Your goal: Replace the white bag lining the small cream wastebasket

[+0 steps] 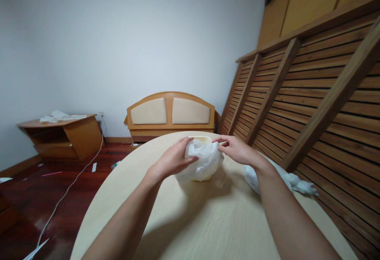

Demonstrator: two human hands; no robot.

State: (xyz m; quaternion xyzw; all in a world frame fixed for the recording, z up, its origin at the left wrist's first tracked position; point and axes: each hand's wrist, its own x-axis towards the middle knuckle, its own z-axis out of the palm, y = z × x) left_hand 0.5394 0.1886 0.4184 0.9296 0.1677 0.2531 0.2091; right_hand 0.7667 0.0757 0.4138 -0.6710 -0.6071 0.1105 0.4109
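Head: hands (175, 157) apparently curled round bag (205, 161)

The white bag (206, 163) hides most of the yellow container (203, 138).

Crinkled plastic bag (206, 163), smooth wood-grain table (231, 224)

Two hands, one left hand (175, 156) and one right hand (234, 149), are working at one white bag (205, 161) and one pale-yellow container (204, 138). One round table (231, 228) is bearing one further white bundle (300, 184), partly hidden. Beyond, one headboard (169, 110) is showing two padded panels (148, 111), while one cabinet (78, 137), one slatted frame (280, 79) and one cable (67, 192) are flanking it.
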